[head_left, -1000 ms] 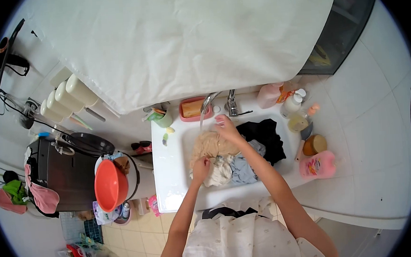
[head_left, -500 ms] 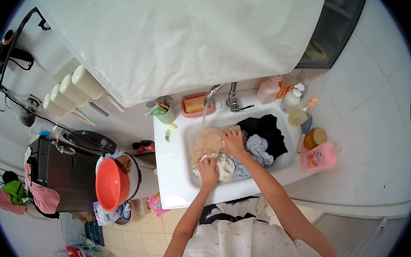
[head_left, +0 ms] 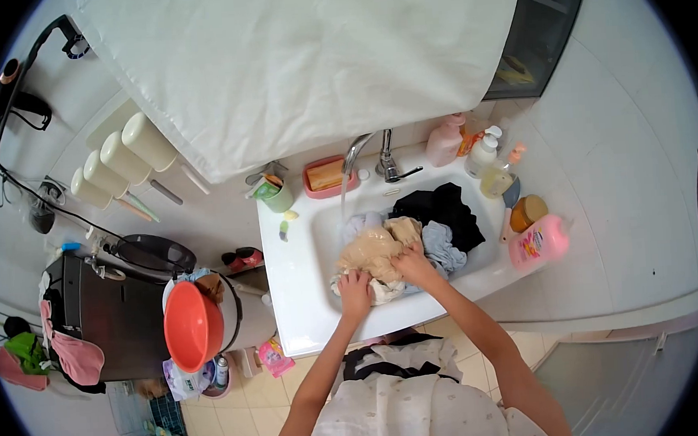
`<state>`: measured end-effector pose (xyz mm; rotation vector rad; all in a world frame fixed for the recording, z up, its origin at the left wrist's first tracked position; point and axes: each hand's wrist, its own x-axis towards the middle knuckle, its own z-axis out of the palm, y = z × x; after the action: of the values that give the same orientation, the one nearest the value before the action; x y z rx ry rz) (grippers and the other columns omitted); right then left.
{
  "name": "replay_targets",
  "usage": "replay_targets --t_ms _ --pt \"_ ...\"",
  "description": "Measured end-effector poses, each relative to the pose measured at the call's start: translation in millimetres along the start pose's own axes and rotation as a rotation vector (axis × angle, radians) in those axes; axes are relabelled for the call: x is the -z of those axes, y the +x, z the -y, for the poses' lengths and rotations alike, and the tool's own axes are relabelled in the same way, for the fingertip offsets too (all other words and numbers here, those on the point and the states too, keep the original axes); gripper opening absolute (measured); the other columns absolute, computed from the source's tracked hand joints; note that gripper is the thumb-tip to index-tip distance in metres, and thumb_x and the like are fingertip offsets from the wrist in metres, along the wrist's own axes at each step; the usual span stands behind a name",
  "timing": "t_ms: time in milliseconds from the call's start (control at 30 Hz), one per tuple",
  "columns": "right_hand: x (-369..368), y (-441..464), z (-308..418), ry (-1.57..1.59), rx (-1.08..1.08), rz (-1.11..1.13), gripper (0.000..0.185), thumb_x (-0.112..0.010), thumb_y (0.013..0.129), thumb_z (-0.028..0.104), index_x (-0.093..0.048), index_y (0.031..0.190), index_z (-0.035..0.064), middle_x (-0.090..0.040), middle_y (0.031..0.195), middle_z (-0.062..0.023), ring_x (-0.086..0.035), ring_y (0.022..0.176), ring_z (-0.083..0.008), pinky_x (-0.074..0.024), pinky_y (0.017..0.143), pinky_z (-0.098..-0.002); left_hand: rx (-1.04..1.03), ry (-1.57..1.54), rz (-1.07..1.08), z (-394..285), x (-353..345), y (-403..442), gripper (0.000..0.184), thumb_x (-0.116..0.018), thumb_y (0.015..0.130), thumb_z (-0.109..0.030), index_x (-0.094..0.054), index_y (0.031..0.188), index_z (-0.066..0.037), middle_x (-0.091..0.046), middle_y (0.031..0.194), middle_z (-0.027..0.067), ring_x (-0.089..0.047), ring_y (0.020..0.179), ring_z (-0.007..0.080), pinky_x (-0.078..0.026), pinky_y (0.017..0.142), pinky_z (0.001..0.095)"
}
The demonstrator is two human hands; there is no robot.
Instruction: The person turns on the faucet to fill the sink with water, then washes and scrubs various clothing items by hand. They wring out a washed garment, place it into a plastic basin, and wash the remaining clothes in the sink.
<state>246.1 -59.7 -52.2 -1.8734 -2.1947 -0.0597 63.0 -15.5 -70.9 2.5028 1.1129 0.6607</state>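
Note:
In the white sink (head_left: 303, 313) lies a pile of wet laundry. A beige garment (head_left: 367, 250) is on top at the left, under the running tap (head_left: 358, 147). My left hand (head_left: 357, 295) presses curled fingers into its near edge, beside a white cloth (head_left: 387, 291). My right hand (head_left: 414, 267) grips the same beige garment on its right side. Behind and right of it are a black garment (head_left: 447, 216) and a light blue one (head_left: 442, 248). A pale cloth (head_left: 359, 225) shows below the water stream. The fingertips of both hands are partly hidden in the fabric.
On the sink's rim stand a pink soap dish (head_left: 326, 177), a green cup (head_left: 278, 197), pump bottles (head_left: 482, 154), an amber jar (head_left: 529, 212) and a pink detergent bottle (head_left: 539, 242). To the left, an orange basin (head_left: 192, 327) rests on a bucket. A white curtain (head_left: 300, 69) hangs ahead.
My right hand has moved down and to the right, drawing the beige garment toward me. A pale cloth now shows under the water. My left hand stays nearly in place; the view has shifted slightly.

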Motion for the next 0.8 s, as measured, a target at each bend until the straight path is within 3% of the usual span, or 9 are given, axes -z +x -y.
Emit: replay_targets --t_ms 200,300,400,467,600,667,700,767,800 --pt "43 -17 25 -0.080 0.080 -0.152 0.011 -0.056 0.061 0.011 -0.057 0.070 0.0056 -0.057 0.069 -0.0090 -0.055 0.075 -0.0220 -0.0319 0.075 -0.0383 0.005 -0.063 0.074 9 5 -10 0.020 -0.053 0.065 -0.004 -0.053 0.083 -0.012 -0.044 0.088 0.0087 -0.042 0.085 0.0282 -0.033 0.073 0.0395" --pt "45 -23 27 -0.073 0.049 0.015 0.011 -0.054 0.061 0.009 -0.058 0.071 0.0053 -0.058 0.070 -0.0089 -0.055 0.076 -0.0214 -0.0316 0.074 -0.0398 0.055 -0.324 0.063 15 9 -11 0.022 -0.051 0.065 -0.002 -0.051 0.087 -0.008 -0.045 0.089 0.0109 -0.041 0.085 0.0300 -0.034 0.074 0.0407" --pt "36 -17 29 -0.095 0.009 0.115 0.011 -0.051 0.065 0.010 -0.060 0.070 0.0057 -0.058 0.072 -0.0079 -0.056 0.078 -0.0208 -0.0303 0.083 -0.0438 0.155 -0.417 -0.057 5 24 -1 0.032 -0.049 0.070 -0.004 -0.047 0.101 -0.002 -0.044 0.101 0.0169 -0.041 0.096 0.0341 -0.033 0.084 0.0396" --pt "25 -10 27 -0.089 0.044 0.022 0.010 -0.052 0.065 0.011 -0.060 0.070 0.0053 -0.058 0.070 -0.0082 -0.056 0.076 -0.0213 -0.0294 0.084 -0.0441 0.117 -0.419 -0.149 -3 26 13 0.047 -0.052 0.073 -0.011 -0.036 0.116 0.001 -0.038 0.114 0.0215 -0.035 0.107 0.0364 -0.028 0.093 0.0403" --pt "38 -8 22 -0.042 -0.013 0.086 0.011 -0.056 0.062 0.008 -0.057 0.073 0.0048 -0.058 0.074 -0.0099 -0.054 0.082 -0.0221 -0.0289 0.084 -0.0410 -0.076 -0.347 -0.088 2 -3 38 0.057 -0.056 0.075 -0.018 -0.030 0.123 0.000 -0.032 0.121 0.0245 -0.033 0.110 0.0388 -0.027 0.093 0.0441" --pt "46 -5 6 0.368 -0.024 0.302 0.015 -0.056 0.069 0.013 -0.056 0.081 0.0042 -0.057 0.075 -0.0100 -0.054 0.082 -0.0253 -0.0258 0.088 -0.0415 -0.085 -0.302 -0.038 7 -16 45 0.058 -0.055 0.076 -0.023 -0.028 0.124 -0.001 -0.032 0.123 0.0224 -0.031 0.112 0.0391 -0.028 0.092 0.0441" --pt "50 2 -6 0.367 -0.026 0.299 0.015 -0.056 0.069 0.013 -0.056 0.081 0.0042 -0.057 0.075 -0.0100 -0.054 0.082 -0.0253 -0.0258 0.088 -0.0415 -0.089 -0.302 -0.038 12 -22 50 0.058 -0.055 0.076 -0.023 -0.028 0.124 -0.001 -0.032 0.123 0.0224 -0.031 0.112 0.0391 -0.028 0.092 0.0441" --pt "57 18 -27 1.085 -0.398 0.525 0.028 -0.055 0.074 0.025 -0.053 0.094 0.0058 -0.057 0.083 -0.0097 -0.051 0.089 -0.0270 -0.0226 0.091 -0.0439 -0.011 -0.313 0.064 21 -35 56 0.059 -0.051 0.079 -0.030 -0.027 0.125 -0.002 -0.031 0.126 0.0191 -0.029 0.113 0.0397 -0.027 0.092 0.0481" --pt "53 25 -26 1.085 -0.397 0.530 0.028 -0.055 0.074 0.025 -0.053 0.094 0.0058 -0.057 0.083 -0.0097 -0.051 0.089 -0.0270 -0.0226 0.091 -0.0439 -0.005 -0.314 0.063 25 -41 58 0.059 -0.051 0.079 -0.030 -0.027 0.125 -0.002 -0.031 0.126 0.0191 -0.029 0.113 0.0397 -0.027 0.092 0.0481"
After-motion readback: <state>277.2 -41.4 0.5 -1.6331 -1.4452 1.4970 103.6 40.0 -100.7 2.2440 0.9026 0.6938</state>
